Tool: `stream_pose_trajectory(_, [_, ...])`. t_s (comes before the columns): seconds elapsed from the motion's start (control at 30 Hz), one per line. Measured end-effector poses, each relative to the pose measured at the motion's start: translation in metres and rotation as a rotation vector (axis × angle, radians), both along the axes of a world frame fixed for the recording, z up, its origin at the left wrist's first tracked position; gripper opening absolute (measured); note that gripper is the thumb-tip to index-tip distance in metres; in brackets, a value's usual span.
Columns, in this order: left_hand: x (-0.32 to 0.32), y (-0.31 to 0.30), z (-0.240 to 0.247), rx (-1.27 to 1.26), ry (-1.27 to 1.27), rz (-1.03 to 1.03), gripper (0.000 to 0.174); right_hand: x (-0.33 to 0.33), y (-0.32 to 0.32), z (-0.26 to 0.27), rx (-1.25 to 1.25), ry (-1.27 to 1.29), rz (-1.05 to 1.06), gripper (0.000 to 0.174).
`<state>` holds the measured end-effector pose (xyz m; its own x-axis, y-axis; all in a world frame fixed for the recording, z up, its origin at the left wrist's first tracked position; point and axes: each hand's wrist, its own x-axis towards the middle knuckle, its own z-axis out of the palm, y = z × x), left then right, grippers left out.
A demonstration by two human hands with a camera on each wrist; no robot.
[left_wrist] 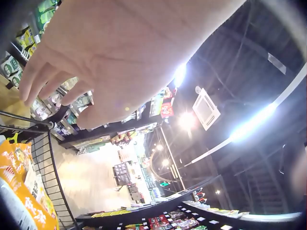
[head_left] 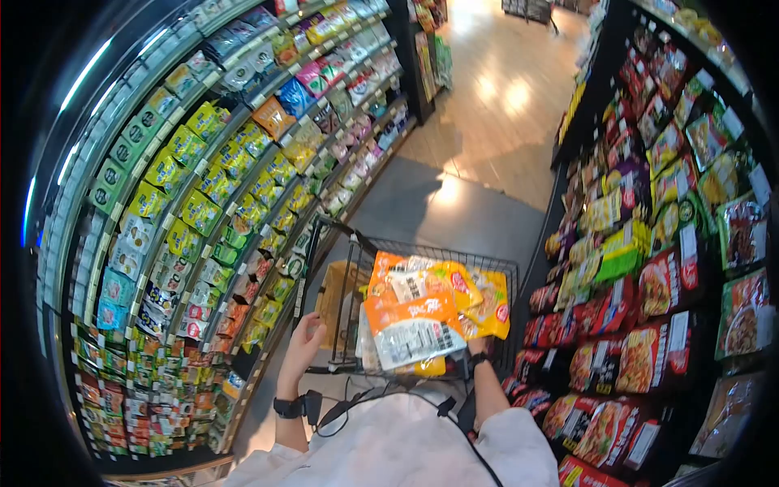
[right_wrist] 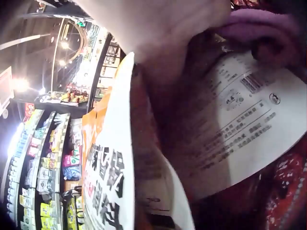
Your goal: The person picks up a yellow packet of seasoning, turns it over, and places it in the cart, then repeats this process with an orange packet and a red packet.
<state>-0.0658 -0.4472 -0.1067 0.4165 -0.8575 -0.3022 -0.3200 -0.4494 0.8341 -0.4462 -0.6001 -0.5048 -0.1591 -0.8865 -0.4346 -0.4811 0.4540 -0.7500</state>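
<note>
While the right hand (right_wrist: 163, 24) grips the orange packet (head_left: 414, 329) by its right edge, the packet's long axis runs leftward from that hand across the cart (head_left: 454, 261) (printed back up). The left hand (head_left: 304, 334), fingers loosely bent, holds nothing at the cart's near rim. Shelves (head_left: 203, 187) hem both sides, and open floor (head_left: 454, 203) lies beyond the hands.

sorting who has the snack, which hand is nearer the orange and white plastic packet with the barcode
Right. The right hand holds the orange and white plastic packet at its edge; the left hand is apart from it, by the left rim of the black wire cart.
</note>
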Motion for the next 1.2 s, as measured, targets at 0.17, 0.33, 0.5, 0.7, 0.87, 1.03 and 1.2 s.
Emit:
stream_pose_trajectory(0.17, [-0.01, -0.002, 0.017, -0.021, 0.001, 0.013, 0.05, -0.011, -0.006, 0.0, -0.04, 0.136, -0.012, 0.034])
stream_pose_trajectory(0.33, [-0.006, 0.006, 0.022, -0.117, 0.029, -0.003, 0.049, -0.028, -0.003, -0.001, -0.108, 0.221, -0.073, 0.035])
stream_pose_trajectory(0.5, [-0.001, 0.012, 0.02, -0.069, 0.061, 0.009, 0.048, -0.029, 0.019, 0.087, -0.16, 0.042, -0.198, 0.048])
stream_pose_trajectory(0.7, [0.002, 0.012, 0.005, -0.117, -0.035, -0.105, 0.046, -0.034, 0.043, 0.133, -0.347, 0.049, -0.304, 0.063])
stream_pose_trajectory(0.87, [-0.002, 0.0, 0.004, -0.122, 0.081, -0.185, 0.041, -0.031, 0.078, 0.192, -0.63, 0.085, -0.437, 0.059])
stream_pose_trajectory(1.03, [-0.017, -0.008, 0.027, -0.096, 0.266, -0.356, 0.042, -0.015, 0.123, 0.29, -0.6, -0.156, -0.456, 0.053])
stream_pose_trajectory(1.2, [-0.008, 0.008, 0.017, -0.152, 0.352, -0.582, 0.04, 0.014, 0.173, 0.32, -0.751, -0.194, -0.554, 0.059])
